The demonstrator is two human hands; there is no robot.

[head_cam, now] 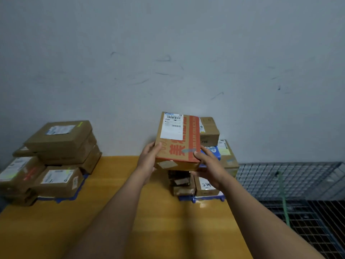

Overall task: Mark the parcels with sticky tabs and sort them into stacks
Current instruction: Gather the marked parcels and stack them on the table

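A brown cardboard parcel (178, 141) with a white shipping label and red printed tape is held up above the right stack. My left hand (148, 161) grips its near left corner, and my right hand (207, 166) grips its near right edge, thumb on top. Below and behind it stands the right stack of parcels (207, 186), partly hidden by the held parcel and my right hand. On the table's left sits a second stack of brown parcels (59, 143), some showing green tabs. No loose sticky tabs are visible.
The yellow wooden table (115, 212) meets a grey wall. Both stacks rest on blue pallets (203, 198). A wire-mesh cage (298, 184) with a green strap stands right of the table.
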